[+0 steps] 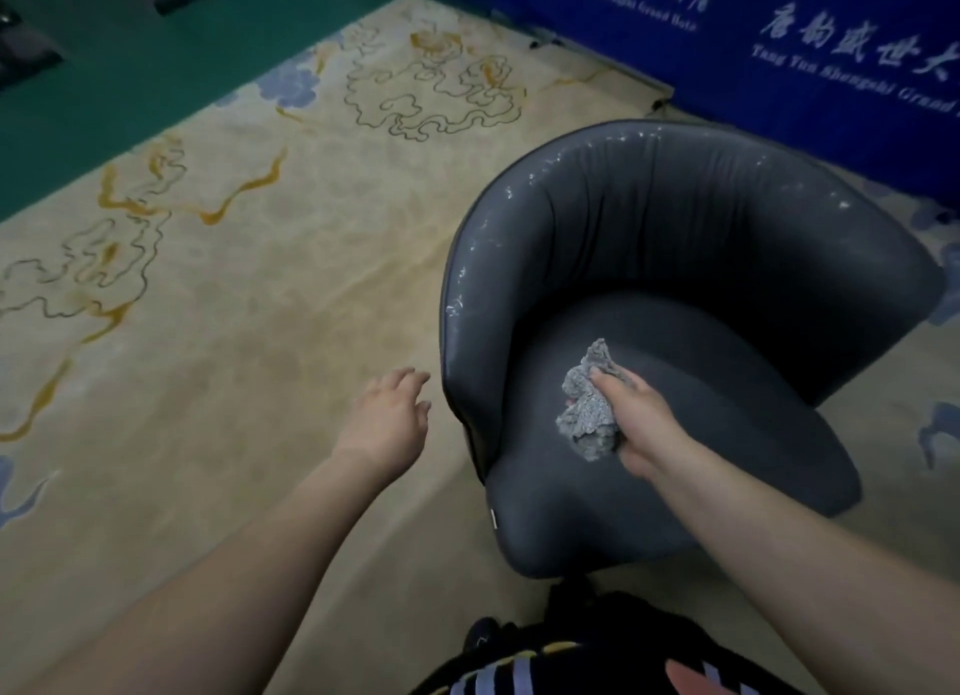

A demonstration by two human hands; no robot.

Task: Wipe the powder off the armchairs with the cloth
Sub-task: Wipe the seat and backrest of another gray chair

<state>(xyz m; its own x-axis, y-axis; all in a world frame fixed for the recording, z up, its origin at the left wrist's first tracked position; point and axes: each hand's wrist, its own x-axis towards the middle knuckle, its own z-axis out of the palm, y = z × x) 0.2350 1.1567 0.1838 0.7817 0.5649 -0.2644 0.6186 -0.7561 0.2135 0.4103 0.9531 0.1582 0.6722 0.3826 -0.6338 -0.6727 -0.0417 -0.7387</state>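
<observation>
Right hand grips a crumpled grey cloth, fingers curled round it, over the front left part of the dark grey armchair's seat cushion. Left hand hangs just left of the armchair's left arm, fingers loosely spread, holding nothing, above the patterned carpet. White powder streaks the armchair's top rim, mostly its left side and back.

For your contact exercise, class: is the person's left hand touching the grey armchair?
Apart. The head view shows the left hand open over the carpet, with a strip of carpet visible between its fingertips and the armchair edge.
</observation>
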